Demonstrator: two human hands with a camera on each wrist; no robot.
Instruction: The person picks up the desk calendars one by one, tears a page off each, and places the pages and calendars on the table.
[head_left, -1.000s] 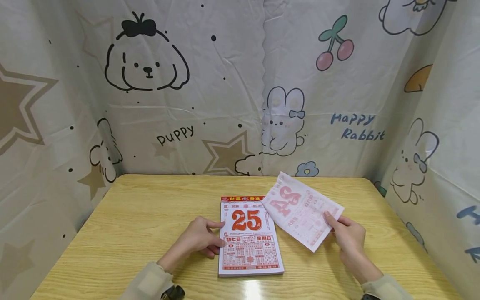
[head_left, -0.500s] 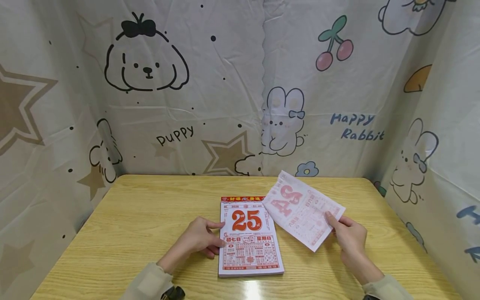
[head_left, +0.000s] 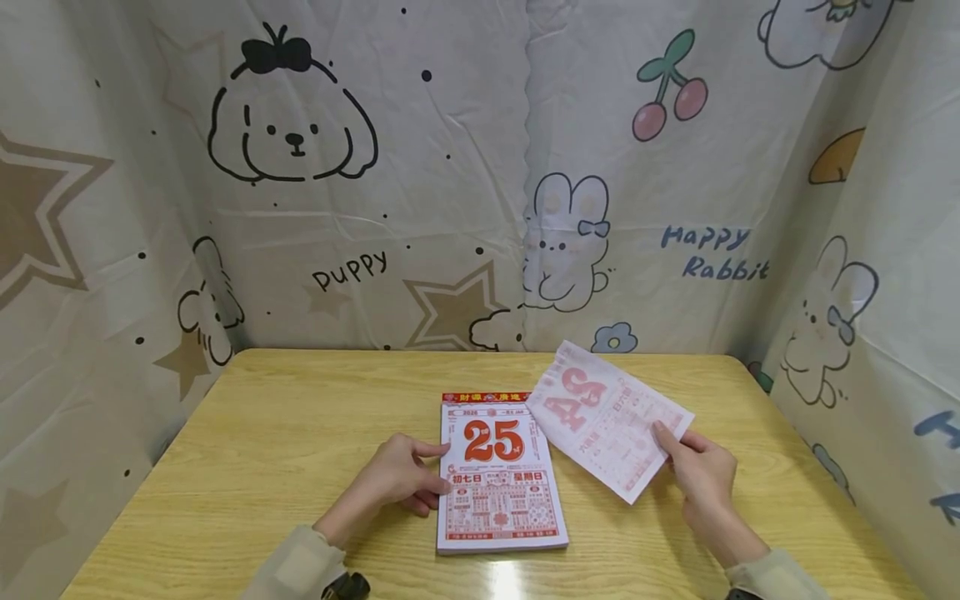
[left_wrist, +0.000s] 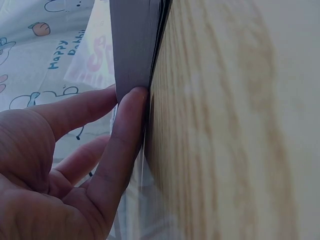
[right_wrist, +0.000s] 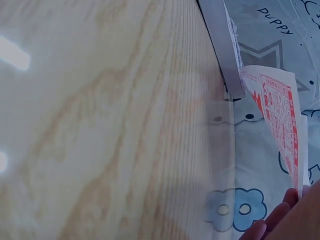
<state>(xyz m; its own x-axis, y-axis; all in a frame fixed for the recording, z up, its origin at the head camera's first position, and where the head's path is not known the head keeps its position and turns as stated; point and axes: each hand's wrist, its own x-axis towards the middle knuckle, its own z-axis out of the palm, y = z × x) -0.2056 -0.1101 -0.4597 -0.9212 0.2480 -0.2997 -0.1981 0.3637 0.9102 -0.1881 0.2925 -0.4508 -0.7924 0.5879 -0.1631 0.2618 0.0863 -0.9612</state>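
Observation:
A tear-off calendar (head_left: 501,492) with a large red 25 on its top page lies on the wooden table. My left hand (head_left: 401,475) holds its left edge; in the left wrist view one finger (left_wrist: 131,115) lies along the side of the block and another reaches the edge of its face. My right hand (head_left: 705,479) pinches the lower right part of a thin calendar page (head_left: 607,425), thumb on top. The page is turned over, its red print showing through in reverse. Its left corner overlaps the calendar's upper right, and in the right wrist view the page (right_wrist: 277,112) bows.
A red and gold header strip (head_left: 480,397) runs across the calendar's top. The wooden tabletop (head_left: 300,433) spreads around it. A patterned cloth (head_left: 450,167) with cartoon animals hangs behind the table and on both sides.
My right hand has shifted slightly to the right, the page moving with it. My left hand and the calendar stay in place.

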